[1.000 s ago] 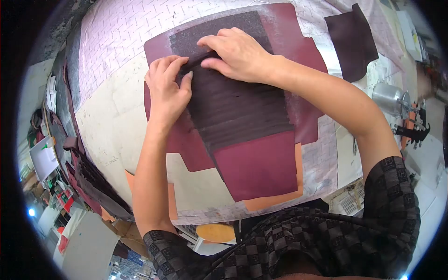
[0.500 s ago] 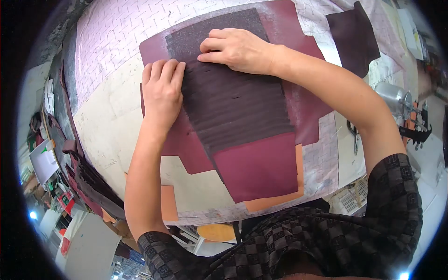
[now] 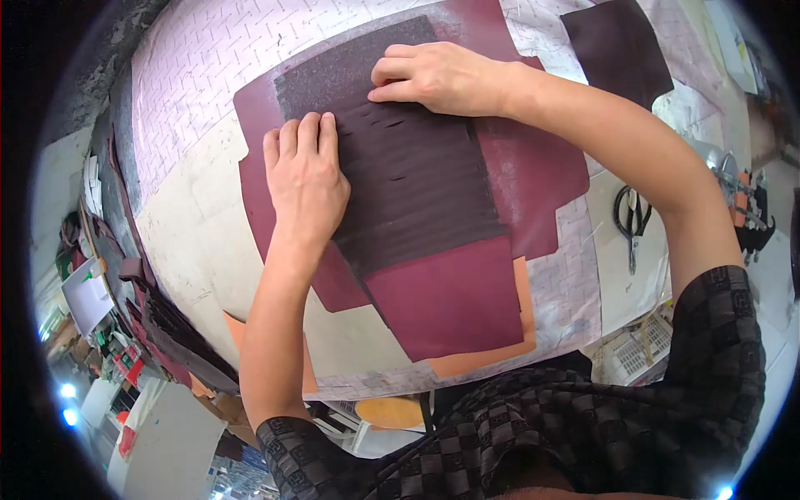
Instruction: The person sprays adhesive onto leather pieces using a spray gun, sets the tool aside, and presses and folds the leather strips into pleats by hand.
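Note:
A dark brown ribbed leather panel [image 3: 417, 187] with a few small slits lies over a larger maroon leather piece [image 3: 533, 179]. Its lower end is a smooth maroon section [image 3: 446, 304]. At the panel's upper left edge is my left hand [image 3: 308, 179], fingers side by side and bent down onto it, thumb hidden. My right hand [image 3: 437, 79] is closed, with thumb and curled fingers at the panel's upper edge. Above that edge shows a speckled dark grey area [image 3: 354, 62].
Black-handled scissors [image 3: 632, 221] lie right of the leather. A separate dark brown piece [image 3: 617, 50] is at the upper right. Orange sheets [image 3: 483, 357] poke out near the table's front edge. Dark leather strips [image 3: 171, 325] are stacked at the left.
My right hand has shifted slightly up and right relative to the panel's top edge; my left hand stays at the left edge. The view has shifted, so the scissors show more fully.

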Available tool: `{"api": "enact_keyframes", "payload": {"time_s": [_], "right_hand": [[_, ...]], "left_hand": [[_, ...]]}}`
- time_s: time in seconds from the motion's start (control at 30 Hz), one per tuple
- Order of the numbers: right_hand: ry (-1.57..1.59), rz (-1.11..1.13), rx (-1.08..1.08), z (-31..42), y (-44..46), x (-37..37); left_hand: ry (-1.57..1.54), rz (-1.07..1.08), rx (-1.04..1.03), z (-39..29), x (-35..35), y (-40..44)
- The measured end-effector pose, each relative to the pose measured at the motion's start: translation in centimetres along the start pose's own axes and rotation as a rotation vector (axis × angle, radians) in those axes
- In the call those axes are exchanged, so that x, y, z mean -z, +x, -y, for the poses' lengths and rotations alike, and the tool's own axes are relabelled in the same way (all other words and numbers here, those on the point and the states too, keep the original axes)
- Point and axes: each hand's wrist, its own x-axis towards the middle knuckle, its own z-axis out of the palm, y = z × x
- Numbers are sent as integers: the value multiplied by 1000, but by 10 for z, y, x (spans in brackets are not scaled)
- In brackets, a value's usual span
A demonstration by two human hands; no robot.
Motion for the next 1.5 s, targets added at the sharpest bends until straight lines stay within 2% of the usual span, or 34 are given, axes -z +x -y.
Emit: {"api": "enact_keyframes", "payload": {"time_s": [0.1,0.17,0.33,0.47,0.53,0.57,0.63,0.7,0.77,0.8,0.87,0.93,0.97,1.03,1.07,1.13,1.17,1.23,1.3,1.33,1.5], "right_hand": [[-79,-3,43,0,0,6],[-77,71,-7,5,1,10],[-69,40,37,-15,-36,30],[-141,83,8,-17,-70,53],[-151,93,-10,-18,-84,62],[-159,102,-43,-19,-90,66],[-165,115,-63,-13,-74,66],[-113,-192,-214,4,-43,45],[-25,-244,-265,21,3,18],[-10,-252,-273,28,23,4],[-1,-226,-358,35,45,-21],[-129,-53,-476,37,54,-31],[-129,-49,-473,36,54,-32],[-147,-94,-309,34,47,-27],[-148,-90,-304,33,45,-25],[-111,-195,-130,33,44,-22],[-109,-195,-128,34,44,-22],[59,-128,-341,36,42,-21],[61,-157,-377,33,47,-25],[61,-186,-408,30,49,-26],[72,-164,-286,13,46,-32]], "left_hand": [[-75,-13,-27,-16,-6,17],[-11,14,-41,-25,-15,17],[112,112,-66,-28,-8,22],[107,216,1,-30,-3,26],[-149,10,32,-19,-9,19],[-151,5,37,-16,-13,17],[-546,-229,198,-7,-19,10],[-592,-320,353,7,-22,5],[-682,-274,468,25,-26,1],[-676,-270,468,30,-27,-1],[-516,-182,330,39,-28,-3],[-499,-151,349,37,-27,-4],[-537,-170,361,38,-31,-4],[-580,-196,384,36,-35,-4],[-509,-219,352,35,-36,-4],[-436,-240,322,37,-28,1],[-408,-214,289,41,-22,3],[-382,-183,252,47,-19,5],[-582,-100,265,62,-21,6],[-583,-99,262,67,-21,7],[-531,-104,195,78,-19,7]]}}
